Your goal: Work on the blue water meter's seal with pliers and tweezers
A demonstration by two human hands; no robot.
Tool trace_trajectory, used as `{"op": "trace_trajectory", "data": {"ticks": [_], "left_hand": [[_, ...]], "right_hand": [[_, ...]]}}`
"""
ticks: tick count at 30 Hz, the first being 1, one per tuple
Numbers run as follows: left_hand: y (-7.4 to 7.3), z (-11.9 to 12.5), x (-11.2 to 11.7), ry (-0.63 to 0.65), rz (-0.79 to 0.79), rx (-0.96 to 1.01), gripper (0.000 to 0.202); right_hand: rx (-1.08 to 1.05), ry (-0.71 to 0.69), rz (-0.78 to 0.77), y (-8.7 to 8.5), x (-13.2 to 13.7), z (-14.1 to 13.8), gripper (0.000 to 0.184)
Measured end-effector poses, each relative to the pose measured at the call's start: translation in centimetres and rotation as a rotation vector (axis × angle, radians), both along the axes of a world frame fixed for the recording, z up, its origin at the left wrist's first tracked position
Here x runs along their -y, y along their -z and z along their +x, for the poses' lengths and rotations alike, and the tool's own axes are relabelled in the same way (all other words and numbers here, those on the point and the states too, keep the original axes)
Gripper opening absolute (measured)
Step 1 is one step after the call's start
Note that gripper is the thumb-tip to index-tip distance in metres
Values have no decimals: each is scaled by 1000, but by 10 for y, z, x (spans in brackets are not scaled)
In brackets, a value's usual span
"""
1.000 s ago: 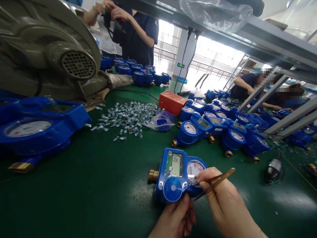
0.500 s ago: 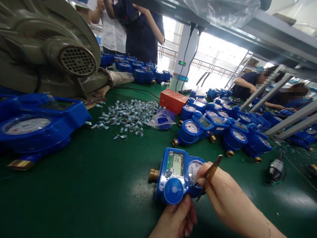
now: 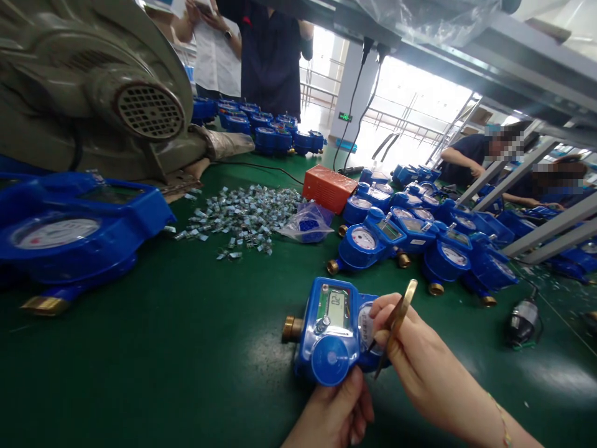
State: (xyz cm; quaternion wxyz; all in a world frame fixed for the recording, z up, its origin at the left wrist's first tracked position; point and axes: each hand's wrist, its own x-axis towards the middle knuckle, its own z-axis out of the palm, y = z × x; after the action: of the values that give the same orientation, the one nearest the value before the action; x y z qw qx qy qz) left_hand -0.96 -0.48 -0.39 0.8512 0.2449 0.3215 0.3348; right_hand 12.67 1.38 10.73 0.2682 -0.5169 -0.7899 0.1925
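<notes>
In front of me a blue water meter (image 3: 326, 292) stands on the green table, its small display lit and a round blue cap (image 3: 330, 361) at its near end. A brass threaded fitting (image 3: 292, 328) sticks out to the left. My left hand (image 3: 338, 407) grips the meter's near end, thumb up against the cap. In my right hand (image 3: 403, 342) are brass-coloured tweezers (image 3: 402, 314), pinched between thumb and fingers. They point down over the meter's dial (image 3: 367, 326), which my fingers partly cover. Whether the tips touch the meter I cannot tell.
A large blower (image 3: 153, 112) fills the far left, with another blue meter (image 3: 84, 230) before it. Small clear parts (image 3: 247, 214) lie heaped beside a plastic bag (image 3: 308, 225) and an orange box (image 3: 329, 186). Several meters crowd the right; a black screwdriver-like tool (image 3: 523, 320) lies nearer.
The tweezers in my right hand have tilted slightly more upright. My left hand keeps its hold on the water meter. The whole view has shifted a little.
</notes>
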Motion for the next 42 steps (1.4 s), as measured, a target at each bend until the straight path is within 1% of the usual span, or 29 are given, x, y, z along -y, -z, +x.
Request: {"op": "trace_trajectory", "data": {"ticks": [6,9,11,13,16,18,21,24,31,36,42], "left_hand": [[-3,-2,0,13,-26,-30,52],[-3,-2,0,24,-28,-29,52],[-2,-2,0,26,-27,-20,53],[-1,-1,-1,15,-23,-11,53],[1,1,-1,9,-13,-18,54],[2,2,-1,8,2,-19,55],[3,2,0,-12,7,8,54],[4,2,0,-11,-21,17,50],[8,1,0,16,16,20,52],[14,2,0,34,16,4,52],[25,1,-1,102,72,-39,57]], "right_hand": [[-65,-5,-63,2,-2,2,15],[-55,6,-107,0,-4,1,16],[-42,16,-100,1,-4,0,17],[-30,31,-42,5,-2,-1,16],[-5,48,145,17,6,-3,13],[-9,19,285,26,10,-3,15],[-82,-47,461,37,13,-2,21],[-153,-85,559,41,12,-1,24],[-188,-131,586,43,10,3,21],[-183,-129,560,50,11,6,18],[-181,-106,569,51,10,5,15]]}}
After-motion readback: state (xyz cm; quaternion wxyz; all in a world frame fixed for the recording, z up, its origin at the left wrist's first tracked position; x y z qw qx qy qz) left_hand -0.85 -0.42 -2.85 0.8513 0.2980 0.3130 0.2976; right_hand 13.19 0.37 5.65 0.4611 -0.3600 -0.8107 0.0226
